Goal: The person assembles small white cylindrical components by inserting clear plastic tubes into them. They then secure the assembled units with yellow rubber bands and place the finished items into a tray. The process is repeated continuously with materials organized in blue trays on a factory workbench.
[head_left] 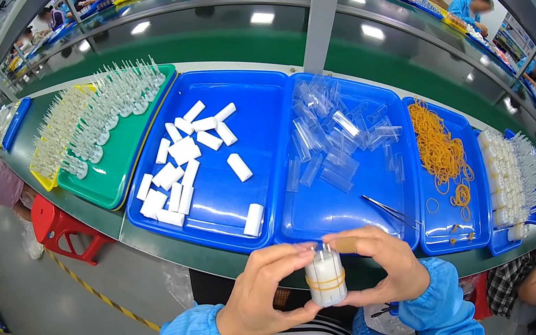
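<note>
Both my hands hold a white cylinder [327,279] upright in front of me, just off the table's near edge. Yellow rubber bands circle its middle, and thin clear prongs stick up at its top. My left hand [257,296] grips it from the left, fingertips at the upper rim and thumb near the base. From the other side my right hand [391,265] does the same; a tan bandage wraps one of its fingers. Tweezers [388,208] lie in the blue tray [352,219] beyond my hands, which also holds loose clear plastic pieces [336,136].
A blue tray [220,219] to the left holds white blocks [184,151]. Farther left, a green tray [104,181] carries spiky clear parts [125,92]. Orange rubber bands [436,139] fill a right-hand tray, beside rows of banded white cylinders [502,177]. A red stool [66,229] stands left.
</note>
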The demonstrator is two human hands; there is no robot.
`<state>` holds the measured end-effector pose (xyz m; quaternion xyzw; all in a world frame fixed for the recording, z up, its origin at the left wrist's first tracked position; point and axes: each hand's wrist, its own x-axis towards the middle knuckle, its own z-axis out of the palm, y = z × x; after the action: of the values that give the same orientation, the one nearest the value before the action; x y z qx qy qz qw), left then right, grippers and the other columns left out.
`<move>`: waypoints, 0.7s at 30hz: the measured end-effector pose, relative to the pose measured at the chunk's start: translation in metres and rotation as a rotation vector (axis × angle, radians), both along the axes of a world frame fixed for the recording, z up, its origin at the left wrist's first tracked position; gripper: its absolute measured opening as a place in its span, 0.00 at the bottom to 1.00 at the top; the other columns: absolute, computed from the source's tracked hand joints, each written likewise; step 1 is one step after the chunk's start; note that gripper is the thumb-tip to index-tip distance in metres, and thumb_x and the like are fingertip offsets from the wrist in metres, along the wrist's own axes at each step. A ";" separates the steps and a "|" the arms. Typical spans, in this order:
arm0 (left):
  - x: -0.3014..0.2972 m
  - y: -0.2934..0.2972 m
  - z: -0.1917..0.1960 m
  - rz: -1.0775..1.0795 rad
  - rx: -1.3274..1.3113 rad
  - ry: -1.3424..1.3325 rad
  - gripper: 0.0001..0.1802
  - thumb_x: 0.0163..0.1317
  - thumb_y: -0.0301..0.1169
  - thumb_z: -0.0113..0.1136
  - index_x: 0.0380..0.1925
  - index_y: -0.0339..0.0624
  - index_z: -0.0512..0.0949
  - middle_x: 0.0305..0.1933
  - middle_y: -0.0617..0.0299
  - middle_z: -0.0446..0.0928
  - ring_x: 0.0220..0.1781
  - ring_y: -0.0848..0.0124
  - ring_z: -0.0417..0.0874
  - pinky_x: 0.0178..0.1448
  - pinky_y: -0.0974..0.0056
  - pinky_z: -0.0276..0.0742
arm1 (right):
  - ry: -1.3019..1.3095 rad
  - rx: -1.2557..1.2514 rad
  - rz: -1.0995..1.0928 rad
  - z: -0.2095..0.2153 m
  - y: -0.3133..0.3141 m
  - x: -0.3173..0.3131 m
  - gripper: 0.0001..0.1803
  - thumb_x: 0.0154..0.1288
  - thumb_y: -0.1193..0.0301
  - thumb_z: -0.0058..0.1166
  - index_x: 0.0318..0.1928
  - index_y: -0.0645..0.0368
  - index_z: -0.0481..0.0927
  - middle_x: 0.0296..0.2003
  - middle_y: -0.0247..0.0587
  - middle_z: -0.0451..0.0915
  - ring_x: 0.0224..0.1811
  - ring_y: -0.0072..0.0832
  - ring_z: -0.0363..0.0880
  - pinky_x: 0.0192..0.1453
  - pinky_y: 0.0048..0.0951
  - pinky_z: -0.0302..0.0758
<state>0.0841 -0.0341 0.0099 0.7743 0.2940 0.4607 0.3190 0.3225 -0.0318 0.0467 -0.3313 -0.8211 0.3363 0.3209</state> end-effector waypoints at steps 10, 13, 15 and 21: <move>-0.003 0.002 0.005 0.002 0.101 0.078 0.45 0.45 0.28 0.81 0.64 0.36 0.69 0.60 0.49 0.73 0.58 0.58 0.81 0.59 0.60 0.81 | 0.069 -0.004 -0.072 -0.009 -0.004 -0.001 0.42 0.41 0.70 0.82 0.59 0.64 0.74 0.57 0.57 0.79 0.60 0.45 0.80 0.63 0.39 0.76; 0.007 -0.003 0.007 -0.111 -0.358 -0.287 0.47 0.52 0.27 0.78 0.70 0.35 0.61 0.62 0.50 0.72 0.63 0.59 0.78 0.64 0.59 0.78 | 0.147 -0.045 -0.120 -0.011 -0.008 -0.003 0.39 0.46 0.72 0.78 0.61 0.62 0.75 0.59 0.50 0.78 0.59 0.43 0.79 0.61 0.37 0.76; 0.009 -0.009 0.000 -0.227 -0.729 -0.388 0.47 0.55 0.25 0.75 0.72 0.34 0.57 0.63 0.50 0.71 0.65 0.60 0.76 0.67 0.58 0.75 | 0.091 -0.043 -0.081 -0.011 -0.007 -0.008 0.39 0.47 0.69 0.78 0.61 0.61 0.75 0.60 0.50 0.77 0.59 0.43 0.78 0.60 0.37 0.75; 0.002 -0.007 0.003 -0.185 -0.875 -0.231 0.40 0.64 0.22 0.62 0.74 0.33 0.54 0.61 0.46 0.75 0.54 0.68 0.82 0.60 0.63 0.79 | -0.432 0.313 -0.479 0.005 0.014 0.033 0.22 0.52 0.67 0.71 0.48 0.60 0.83 0.53 0.41 0.80 0.49 0.39 0.77 0.53 0.39 0.70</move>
<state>0.0857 -0.0412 0.0125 0.5332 0.3531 0.3462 0.6864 0.3552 -0.0174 0.0517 -0.5246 -0.8106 0.0438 0.2566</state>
